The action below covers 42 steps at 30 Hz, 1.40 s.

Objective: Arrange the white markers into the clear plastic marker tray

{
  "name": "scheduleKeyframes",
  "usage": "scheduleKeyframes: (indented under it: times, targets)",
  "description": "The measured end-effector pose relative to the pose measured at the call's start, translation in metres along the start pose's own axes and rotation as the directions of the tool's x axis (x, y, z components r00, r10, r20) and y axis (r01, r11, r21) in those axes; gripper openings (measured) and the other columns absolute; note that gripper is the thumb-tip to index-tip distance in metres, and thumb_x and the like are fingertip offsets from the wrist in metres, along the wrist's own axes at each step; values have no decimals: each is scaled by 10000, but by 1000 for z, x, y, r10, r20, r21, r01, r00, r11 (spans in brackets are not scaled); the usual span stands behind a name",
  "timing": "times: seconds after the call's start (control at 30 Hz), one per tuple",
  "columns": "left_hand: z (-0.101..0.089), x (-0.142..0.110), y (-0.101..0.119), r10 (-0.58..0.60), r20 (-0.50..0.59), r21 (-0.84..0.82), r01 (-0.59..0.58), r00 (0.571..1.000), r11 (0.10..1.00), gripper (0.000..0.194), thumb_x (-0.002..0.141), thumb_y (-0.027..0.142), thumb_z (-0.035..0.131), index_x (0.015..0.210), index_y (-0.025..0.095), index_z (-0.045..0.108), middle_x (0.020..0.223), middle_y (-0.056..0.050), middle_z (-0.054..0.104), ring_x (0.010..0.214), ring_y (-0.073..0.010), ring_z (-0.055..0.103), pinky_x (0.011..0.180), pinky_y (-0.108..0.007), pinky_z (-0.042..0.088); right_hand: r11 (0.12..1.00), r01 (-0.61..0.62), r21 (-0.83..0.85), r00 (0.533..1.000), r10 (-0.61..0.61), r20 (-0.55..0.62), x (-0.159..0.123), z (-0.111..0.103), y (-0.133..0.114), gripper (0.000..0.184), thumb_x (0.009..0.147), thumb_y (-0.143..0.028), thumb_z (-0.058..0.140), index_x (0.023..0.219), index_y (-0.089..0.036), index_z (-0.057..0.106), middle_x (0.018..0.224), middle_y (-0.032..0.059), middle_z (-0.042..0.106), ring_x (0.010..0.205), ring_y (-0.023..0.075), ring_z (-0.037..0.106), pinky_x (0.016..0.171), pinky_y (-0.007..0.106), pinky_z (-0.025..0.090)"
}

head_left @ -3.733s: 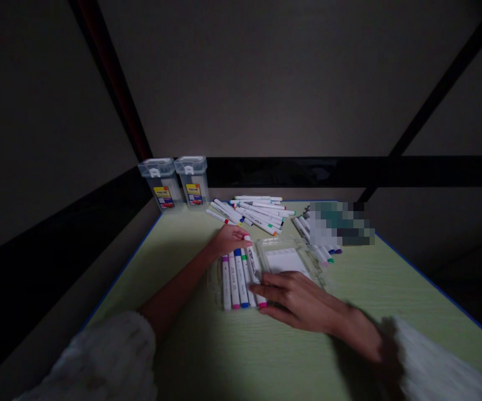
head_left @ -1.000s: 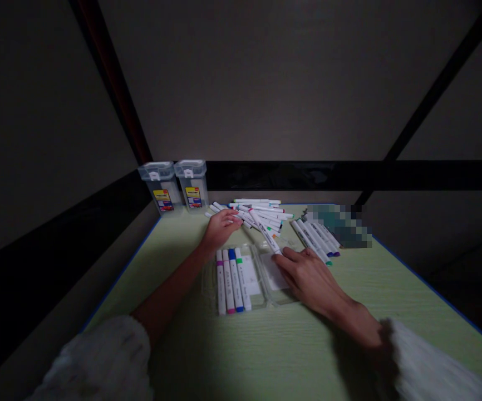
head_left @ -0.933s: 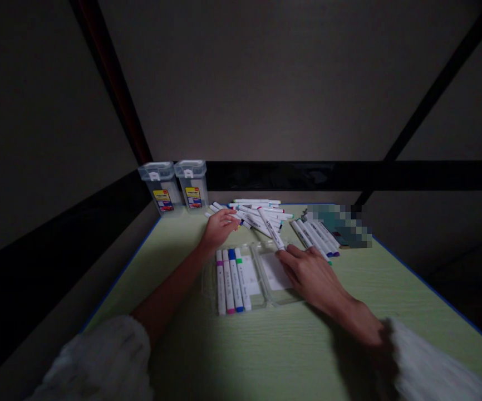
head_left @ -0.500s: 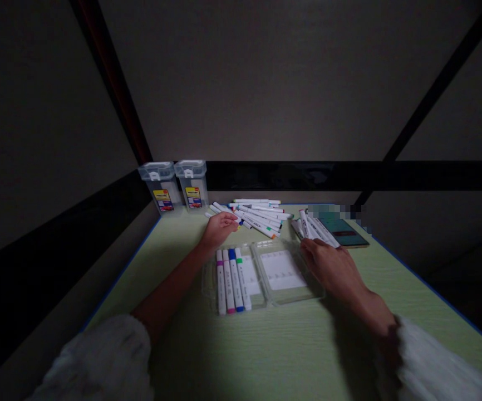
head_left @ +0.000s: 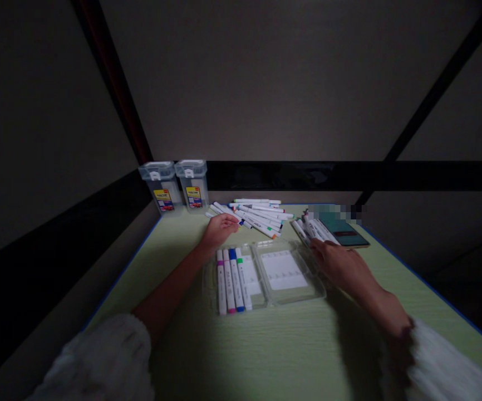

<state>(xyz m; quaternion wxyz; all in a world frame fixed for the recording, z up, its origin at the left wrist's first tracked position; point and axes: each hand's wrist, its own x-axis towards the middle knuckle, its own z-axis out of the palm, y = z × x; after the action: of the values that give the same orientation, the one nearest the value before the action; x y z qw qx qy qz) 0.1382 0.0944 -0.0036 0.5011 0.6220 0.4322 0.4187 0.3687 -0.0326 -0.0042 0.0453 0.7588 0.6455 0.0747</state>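
Markers, four only, are seated in the case at centre, loose ones being left above, another marker is pinched by the right hand, and the half-curled left hand's hold is obscured.

Two lidded tubs at the far left corner of a green table, tablet flat at right, partly pixelated, dark band along grey wall.

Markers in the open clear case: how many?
4, in the left half of the case, from left: purple marker, pink marker, blue marker, green marker. None looks hidden.
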Motion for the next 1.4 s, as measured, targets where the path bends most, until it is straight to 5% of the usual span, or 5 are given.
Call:
scheduleKeyframes:
  times: [0.5,1.4]
  targets:
    - [-3,1,-4,4,40,20,-5,999,1000,115,563,67,585,667,111,563,635,-8,607,615,-85,549,626,-216,440,996,-72,52,994,68,83,0,8,16,319,849,-247,301,1162,-198,336,912,120,634,774,261,612,591,331,385]
    - [-4,5,-11,-7,73,46,3,997,999,93,562,65,581,638,114,560,633,-10,608,610,-86,547,623,-216,437,983,-161,84,981,150,123,-2,13,21,292,829,-336,324,1048,-144,345,935,177,607,806,312,602,635,408,405]
